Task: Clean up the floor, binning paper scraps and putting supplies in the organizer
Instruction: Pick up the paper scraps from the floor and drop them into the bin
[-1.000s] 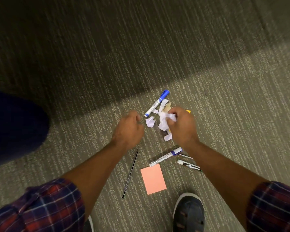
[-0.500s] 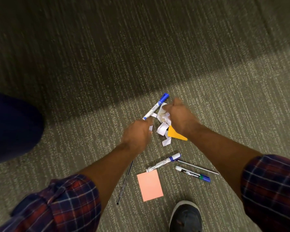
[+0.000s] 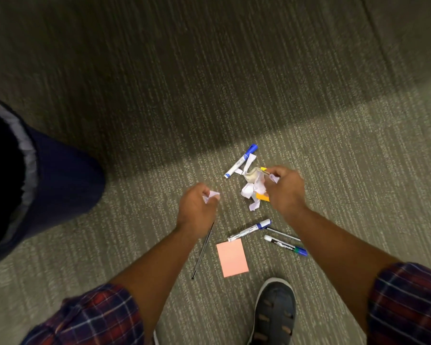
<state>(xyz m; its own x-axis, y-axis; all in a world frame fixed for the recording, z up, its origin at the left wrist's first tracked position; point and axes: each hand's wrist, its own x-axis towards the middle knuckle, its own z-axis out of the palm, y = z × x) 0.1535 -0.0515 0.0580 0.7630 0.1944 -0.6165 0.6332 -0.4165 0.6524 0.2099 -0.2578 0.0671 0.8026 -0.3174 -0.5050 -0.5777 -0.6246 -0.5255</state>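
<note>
A pile of white paper scraps point(image 3: 250, 189) lies on the carpet with an orange scrap point(image 3: 262, 196) at its right. My left hand point(image 3: 197, 207) is closed around a white scrap point(image 3: 212, 195), left of the pile. My right hand point(image 3: 285, 190) pinches crumpled scraps at the top of the pile. A blue-capped marker point(image 3: 241, 160) lies just beyond the pile. Nearer me lie another blue-capped marker point(image 3: 250, 229), a thin pen point(image 3: 283, 234), a black marker point(image 3: 285, 246), a thin black pen point(image 3: 203, 252) and a pink sticky pad point(image 3: 232, 257).
A dark blue bin point(image 3: 33, 180) with a liner stands on the carpet at the left, its mouth open. My dark shoe point(image 3: 274, 312) is planted below the sticky pad. A shadow band crosses the carpet beyond the pile.
My left hand has pulled back to the left with a white scrap in it. My right hand has shifted right over the pile. The bin has come further into view.
</note>
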